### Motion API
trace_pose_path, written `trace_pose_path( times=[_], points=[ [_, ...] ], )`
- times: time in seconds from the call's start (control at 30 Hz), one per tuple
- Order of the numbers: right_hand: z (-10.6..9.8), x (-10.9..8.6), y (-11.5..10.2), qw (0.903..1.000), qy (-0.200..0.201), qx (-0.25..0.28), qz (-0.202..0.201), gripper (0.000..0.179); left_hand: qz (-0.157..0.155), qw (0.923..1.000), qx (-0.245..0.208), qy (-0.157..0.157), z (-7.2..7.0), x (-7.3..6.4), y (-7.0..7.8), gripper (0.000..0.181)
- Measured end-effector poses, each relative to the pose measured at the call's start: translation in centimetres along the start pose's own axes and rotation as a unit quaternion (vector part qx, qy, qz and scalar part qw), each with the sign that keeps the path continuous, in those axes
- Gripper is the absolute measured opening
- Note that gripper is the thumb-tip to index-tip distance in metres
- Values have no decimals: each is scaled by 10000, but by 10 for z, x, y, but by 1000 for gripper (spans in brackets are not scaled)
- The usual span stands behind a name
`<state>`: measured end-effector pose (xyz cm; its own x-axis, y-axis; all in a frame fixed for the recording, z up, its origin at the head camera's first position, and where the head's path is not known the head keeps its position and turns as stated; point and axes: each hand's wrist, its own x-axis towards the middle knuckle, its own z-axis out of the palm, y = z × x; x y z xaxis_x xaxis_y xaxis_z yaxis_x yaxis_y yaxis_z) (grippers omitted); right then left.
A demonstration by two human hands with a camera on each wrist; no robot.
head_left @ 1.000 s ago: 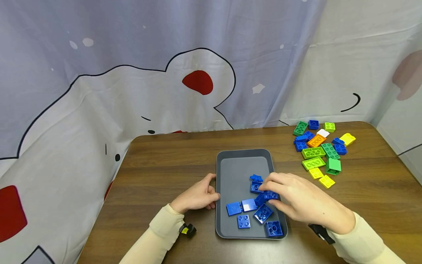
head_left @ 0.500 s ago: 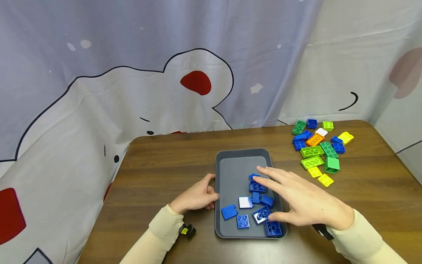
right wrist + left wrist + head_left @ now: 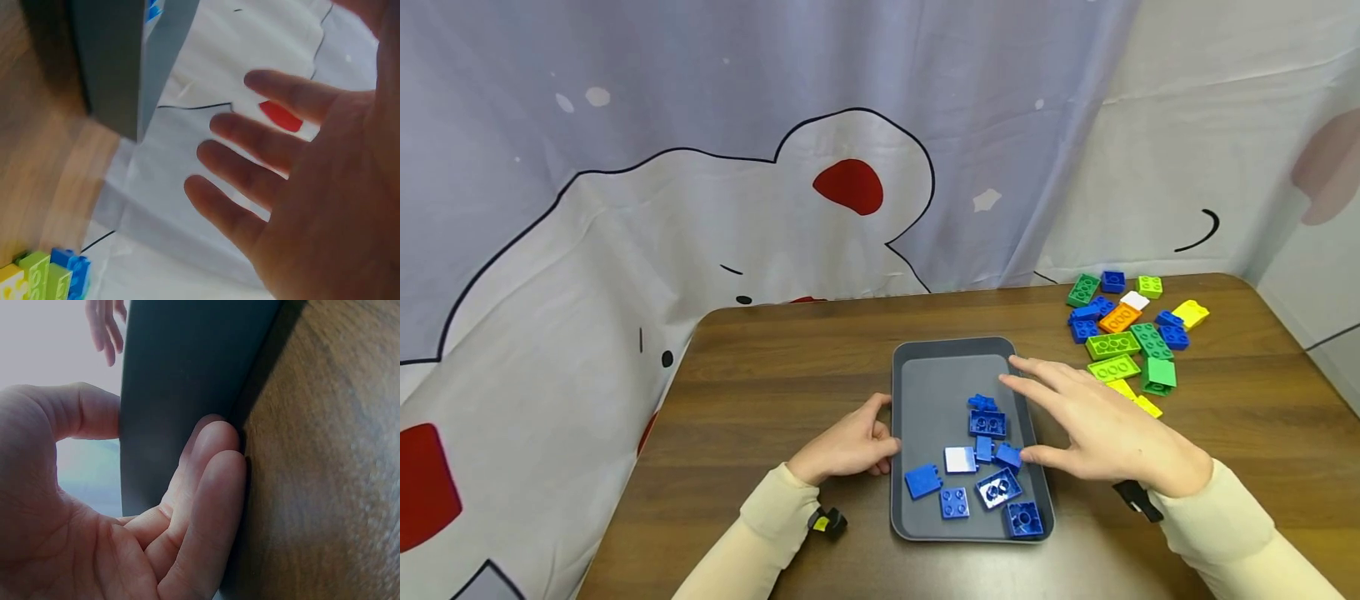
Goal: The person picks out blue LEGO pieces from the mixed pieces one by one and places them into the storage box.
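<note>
A grey rectangular tray [image 3: 932, 375] lies on the table with several blue toy building bricks [image 3: 988, 423] in its middle and near half. My left hand [image 3: 848, 442] grips the tray's left side. In the left wrist view its thumb hooks over the rim while the curled fingers [image 3: 215, 506] rest against the outer wall, low by the tabletop. My right hand [image 3: 1097, 425] hovers over the tray's right edge, holding nothing. Its fingers are spread and fairly straight, and the right wrist view shows the bare palm [image 3: 325, 200].
Right of the tray, at the back, lies a loose group of toy bricks, among them a lime brick [image 3: 1112, 345], an orange brick [image 3: 1120, 318] and a green brick [image 3: 1159, 377]. A patterned curtain [image 3: 700, 225] hangs behind the wooden table [image 3: 790, 358].
My right hand has let go of a blue brick inside the tray, then lifted away to the right. A few blue bricks have shifted apart. The left hand stays put.
</note>
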<state>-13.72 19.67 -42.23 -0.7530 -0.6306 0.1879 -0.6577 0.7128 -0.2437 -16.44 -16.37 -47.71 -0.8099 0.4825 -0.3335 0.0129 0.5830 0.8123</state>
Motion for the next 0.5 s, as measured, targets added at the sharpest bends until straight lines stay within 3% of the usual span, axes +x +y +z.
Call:
trace_pose_path(
  times=[0.5],
  points=[
    [4,21,67,9939,373,-305,993,60,-52,10000,-57,-42,1,1,0,77]
  ],
)
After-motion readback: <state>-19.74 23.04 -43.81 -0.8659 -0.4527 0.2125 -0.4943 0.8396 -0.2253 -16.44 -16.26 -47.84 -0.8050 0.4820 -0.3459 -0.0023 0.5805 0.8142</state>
